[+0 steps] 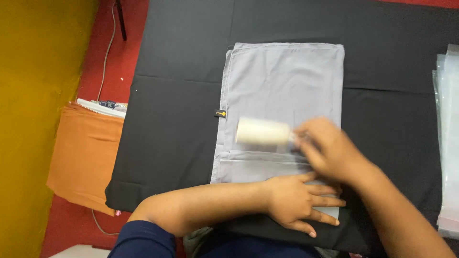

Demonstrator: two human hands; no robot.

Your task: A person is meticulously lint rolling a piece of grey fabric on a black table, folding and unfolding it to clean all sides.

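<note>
A folded grey cloth lies flat on a black-covered table. My right hand grips the handle of a white lint roller, whose roll lies across the cloth's middle and looks blurred from motion. My left hand lies flat with fingers spread on the near edge of the cloth. A small black tag sticks out from the cloth's left edge.
A stack of clear plastic bags lies at the table's right edge. Left of the table, an orange cloth sits on a red floor, with a thin cable beside a yellow wall.
</note>
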